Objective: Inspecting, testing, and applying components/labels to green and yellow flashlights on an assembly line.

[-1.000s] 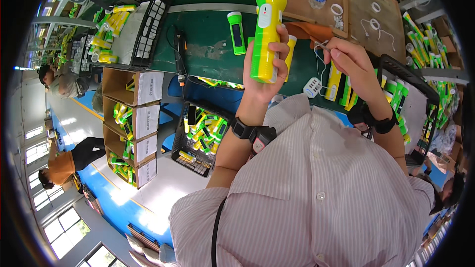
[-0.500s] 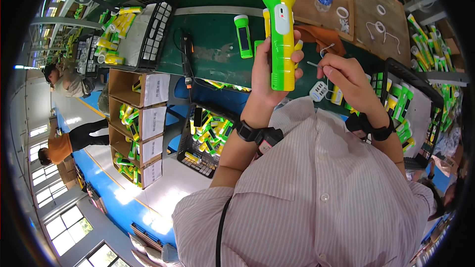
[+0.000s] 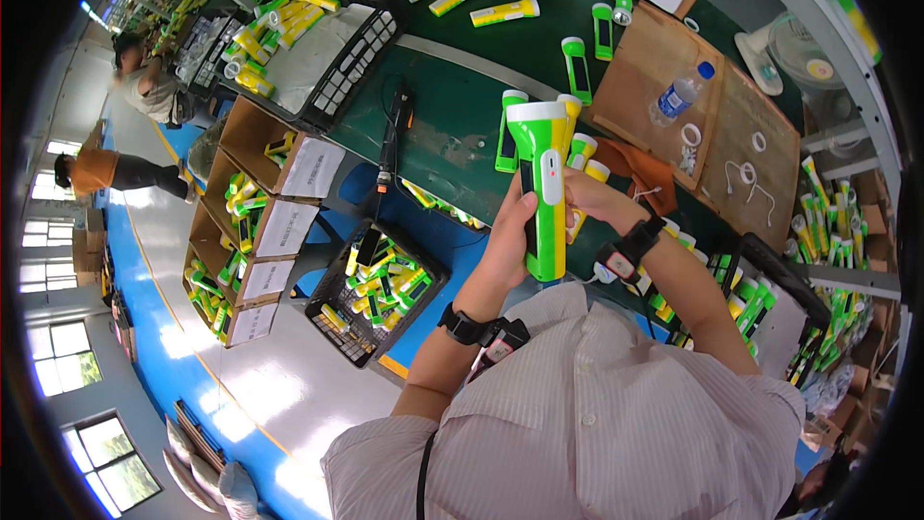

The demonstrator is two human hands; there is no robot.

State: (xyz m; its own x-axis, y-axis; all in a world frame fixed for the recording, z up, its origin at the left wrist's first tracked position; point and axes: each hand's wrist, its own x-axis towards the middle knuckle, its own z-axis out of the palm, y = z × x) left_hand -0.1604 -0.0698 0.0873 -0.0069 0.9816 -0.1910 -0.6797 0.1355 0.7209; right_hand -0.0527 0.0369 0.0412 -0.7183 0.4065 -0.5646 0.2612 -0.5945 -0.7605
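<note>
My left hand (image 3: 510, 236) is closed round the body of a green and yellow flashlight (image 3: 549, 178), held upright with its white-rimmed head at the top. A white panel with a small dark slot and a red dot faces me. My right hand (image 3: 595, 200) is at the flashlight's right side, fingers curled and partly hidden behind it; what they hold does not show. Just beyond the hands, more flashlights (image 3: 581, 149) stand and lie on the green bench (image 3: 443, 125). An orange-brown cloth (image 3: 654, 178) lies right of them.
A black crate (image 3: 385, 43) of flashlights stands at left. Below it are cardboard bins (image 3: 313, 169) and another black crate (image 3: 318, 313). A black corded tool (image 3: 392, 140) lies on the bench. Wooden boards (image 3: 626, 77) carry a water bottle (image 3: 681, 94), white rings and cables.
My right hand, which held a thin pin-like piece apart from the flashlight, has come in against it. The flashlight has lowered in view, and the whole view has turned and shifted.
</note>
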